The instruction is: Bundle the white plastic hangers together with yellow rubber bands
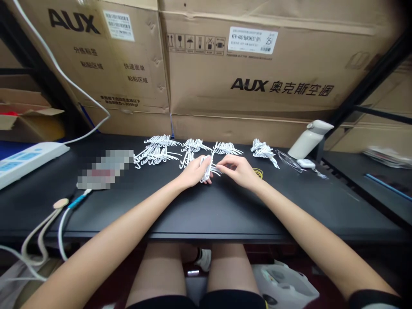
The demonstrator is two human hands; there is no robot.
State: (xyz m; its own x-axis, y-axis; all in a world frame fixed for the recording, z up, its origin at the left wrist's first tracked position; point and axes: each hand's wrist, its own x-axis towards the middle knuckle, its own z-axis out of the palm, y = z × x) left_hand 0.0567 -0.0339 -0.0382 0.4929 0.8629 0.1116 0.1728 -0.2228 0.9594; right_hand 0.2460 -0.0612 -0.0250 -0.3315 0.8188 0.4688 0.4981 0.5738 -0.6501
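Observation:
My left hand (195, 171) is closed around a bunch of white hooks (206, 168) above the middle of the black table. From the right, my right hand (236, 168) pinches at the thin ends that stick out of this bunch. Behind my hands lie more piles of white hooks: a large one (157, 150) at the left, one (194, 145) in the middle, one (227, 148) just behind my right hand and one (264, 150) at the right. A coil of yellow ties (258, 173) lies partly hidden behind my right wrist.
On the black table (206, 214), a blurred-out device (106, 169) with a cable and a white power strip (28, 161) lie left. A white bottle (309, 139), glasses (289, 161) and a small white case (306, 163) are right. Large cardboard boxes (257, 103) stand behind.

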